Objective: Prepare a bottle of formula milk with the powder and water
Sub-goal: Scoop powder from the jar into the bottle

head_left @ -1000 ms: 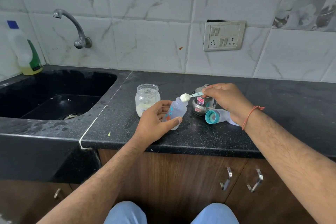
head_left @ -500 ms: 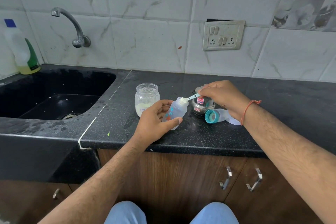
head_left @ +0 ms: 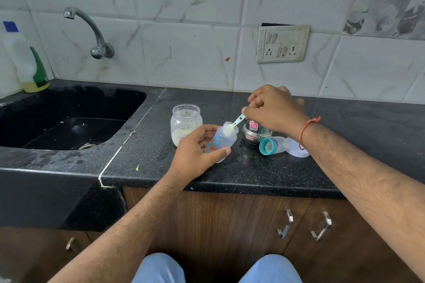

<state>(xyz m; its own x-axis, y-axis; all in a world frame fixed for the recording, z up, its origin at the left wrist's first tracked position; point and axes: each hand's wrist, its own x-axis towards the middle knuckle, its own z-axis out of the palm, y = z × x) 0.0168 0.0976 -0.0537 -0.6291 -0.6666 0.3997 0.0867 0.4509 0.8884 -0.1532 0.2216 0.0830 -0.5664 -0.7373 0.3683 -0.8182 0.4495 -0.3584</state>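
Baby bottle (head_left: 222,141) gripped tilted by left hand (head_left: 197,153); right hand (head_left: 273,111) pinching scoop (head_left: 238,120) should tip powder fully inside mouth, avoid rim spill.

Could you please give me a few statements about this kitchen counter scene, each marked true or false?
1. The left hand holds the baby bottle. True.
2. The right hand holds a scoop at the bottle's mouth. True.
3. The teal bottle cap is screwed onto the bottle. False: it lies on the countertop.
4. The powder jar stands inside the sink. False: it stands on the countertop.
5. The tap is running. False: no water flows.
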